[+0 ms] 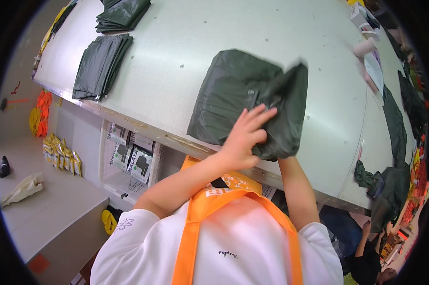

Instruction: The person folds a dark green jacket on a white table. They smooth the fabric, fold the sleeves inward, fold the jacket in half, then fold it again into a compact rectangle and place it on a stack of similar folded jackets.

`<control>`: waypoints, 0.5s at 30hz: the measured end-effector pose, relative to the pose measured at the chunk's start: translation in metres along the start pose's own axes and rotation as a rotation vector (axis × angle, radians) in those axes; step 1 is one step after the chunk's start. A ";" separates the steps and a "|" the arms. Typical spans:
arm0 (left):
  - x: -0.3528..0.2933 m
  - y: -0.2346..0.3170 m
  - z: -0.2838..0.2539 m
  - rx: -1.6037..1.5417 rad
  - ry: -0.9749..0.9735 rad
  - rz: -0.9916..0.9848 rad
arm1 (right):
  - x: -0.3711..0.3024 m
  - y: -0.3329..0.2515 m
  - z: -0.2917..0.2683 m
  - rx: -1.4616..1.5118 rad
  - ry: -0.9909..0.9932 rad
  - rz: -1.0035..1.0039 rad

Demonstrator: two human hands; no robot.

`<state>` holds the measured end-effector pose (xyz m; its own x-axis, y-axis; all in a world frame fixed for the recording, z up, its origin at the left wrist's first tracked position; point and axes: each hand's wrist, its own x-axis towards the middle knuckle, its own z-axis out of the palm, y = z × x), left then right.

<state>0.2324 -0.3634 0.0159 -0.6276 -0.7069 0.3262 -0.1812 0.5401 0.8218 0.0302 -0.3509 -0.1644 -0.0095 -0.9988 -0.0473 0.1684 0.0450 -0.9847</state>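
Note:
A dark green garment (231,92) of thin, slightly shiny fabric lies partly folded on the pale table in front of me. Its right side is lifted and blurred by motion, turned up toward the middle. My left hand (245,137) rests on the near part of the fabric, fingers stretched out and somewhat apart, by a small fastener-like detail. From the lower right comes my right forearm (295,187); the hand itself is hidden behind the raised flap. Two stacks of similar folded dark green garments, a nearer stack (101,66) and a farther stack (123,14), lie toward the left.
Below the table's front edge, a white crate (112,166) holds several printed packets. A lower grey surface (53,209) at left carries yellow packets (62,154). Loose dark cloth (392,183) lies at the table's right edge, near a white roll (365,47). Another person (366,261) is at lower right.

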 end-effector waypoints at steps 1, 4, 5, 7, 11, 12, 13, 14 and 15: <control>-0.005 -0.009 0.025 0.092 -0.049 -0.051 | -0.006 -0.026 -0.001 0.438 -0.009 0.093; -0.027 -0.045 0.063 0.307 -0.227 -0.067 | 0.003 -0.103 0.016 0.536 0.405 0.261; -0.025 -0.046 0.072 0.366 -0.280 -0.019 | -0.004 -0.098 -0.014 0.668 0.430 0.218; -0.023 -0.053 0.078 0.511 -0.388 0.040 | 0.003 -0.097 -0.049 0.500 0.492 0.110; -0.007 -0.061 0.073 0.586 -0.507 0.186 | 0.029 -0.112 -0.068 -0.429 0.421 -0.030; -0.004 -0.063 0.067 0.586 -0.538 0.208 | 0.028 -0.108 -0.075 -0.585 0.341 -0.033; -0.003 -0.063 0.057 0.601 -0.574 0.207 | 0.022 -0.101 -0.079 -0.523 0.346 0.101; 0.001 -0.058 0.045 0.611 -0.609 0.218 | 0.007 -0.095 -0.082 -0.516 0.381 0.096; 0.003 -0.040 0.029 0.569 -0.657 0.165 | -0.015 -0.088 -0.082 -0.505 0.417 0.090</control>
<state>0.2165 -0.3739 -0.0298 -0.9556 -0.2890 -0.0575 -0.2890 0.8812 0.3741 -0.0654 -0.3383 -0.0908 -0.4153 -0.9048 -0.0945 -0.2956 0.2325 -0.9266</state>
